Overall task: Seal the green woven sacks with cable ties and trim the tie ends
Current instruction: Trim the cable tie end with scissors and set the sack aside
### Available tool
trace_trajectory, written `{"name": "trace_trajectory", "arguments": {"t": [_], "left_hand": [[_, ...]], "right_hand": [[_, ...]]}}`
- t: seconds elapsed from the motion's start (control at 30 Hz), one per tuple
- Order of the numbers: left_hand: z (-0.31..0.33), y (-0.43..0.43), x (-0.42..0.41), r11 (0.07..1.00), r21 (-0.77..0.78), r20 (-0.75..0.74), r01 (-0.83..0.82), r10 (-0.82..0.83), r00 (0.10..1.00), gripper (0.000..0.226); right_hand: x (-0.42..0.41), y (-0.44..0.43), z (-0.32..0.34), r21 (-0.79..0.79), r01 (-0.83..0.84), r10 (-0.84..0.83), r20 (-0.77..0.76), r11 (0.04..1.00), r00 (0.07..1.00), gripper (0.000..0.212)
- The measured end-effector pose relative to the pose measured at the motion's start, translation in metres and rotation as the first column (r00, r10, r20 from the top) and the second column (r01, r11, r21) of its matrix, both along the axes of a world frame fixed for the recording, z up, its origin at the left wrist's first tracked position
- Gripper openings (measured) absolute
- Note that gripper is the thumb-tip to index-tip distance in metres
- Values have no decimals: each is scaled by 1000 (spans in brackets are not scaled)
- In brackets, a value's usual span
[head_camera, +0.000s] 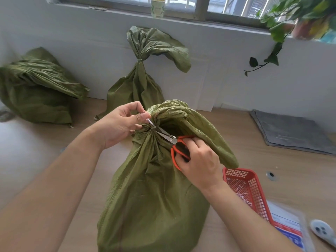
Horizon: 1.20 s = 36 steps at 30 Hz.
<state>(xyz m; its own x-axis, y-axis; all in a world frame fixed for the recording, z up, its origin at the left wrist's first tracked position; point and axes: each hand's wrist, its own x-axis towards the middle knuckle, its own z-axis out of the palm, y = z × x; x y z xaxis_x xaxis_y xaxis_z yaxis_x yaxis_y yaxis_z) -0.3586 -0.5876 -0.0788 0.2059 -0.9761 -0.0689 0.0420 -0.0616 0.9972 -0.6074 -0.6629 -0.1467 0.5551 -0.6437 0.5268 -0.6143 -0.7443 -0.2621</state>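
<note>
Front sack: green woven, standing at the middle of the near edge of the wooden surface. Its neck is gathered tight and the loose top flops over to the right.
Cable tie: cinched round that gathered neck, with its pale tail sticking out to the left.
Left hand: at the left of the neck, thumb and fingertips curled in and pinching the tie's tail.
Right hand: fingers hooked through the orange handles of the scissors, gripping them. The blades point up-left, parted at the tie, lying against the sack's neck.
Red basket: mesh plastic, just right of the front sack near the near-right corner, partly hidden by the right wrist.
Basket contents: a scatter of thin white tie offcuts on its bottom.
Tied sack: upright at the far edge against the white wall, its neck already bound.
Slumped sack: at the far-left, top folded over. I cannot see a tie on it.
Grey mat: flat at the far-right.
Printed packet: beside the basket in the near-right corner.
</note>
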Motion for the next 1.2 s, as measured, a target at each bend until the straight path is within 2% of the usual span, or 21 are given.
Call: {"name": "trace_trajectory", "arguments": {"t": [0.13, 0.3, 0.63, 0.97, 1.2], "left_hand": [[2, 1, -7, 1000, 0, 37, -5, 5, 999, 17], [4, 6, -9, 1000, 14, 75, 7, -8, 997, 14], [6, 8, -17, 1000, -7, 105, -17, 18, 994, 18], [8, 10, -22, 997, -23, 88, -80, 82, 993, 16], [2, 10, -22, 995, -14, 55, -96, 96, 994, 15]], "right_hand": [[2, 2, 1, 4, -8, 8, -11, 1000, 1000, 34], [3, 3, 3, -10, -15, 15, 1, 1000, 1000, 29], [-3, 8, 7, -67, 12, -15, -44, 998, 999, 30], [-8, 13, 8, 7, -21, 21, 18, 1000, 1000, 28], [-10, 14, 8, -4, 6, -6, -7, 1000, 1000, 21]]}}
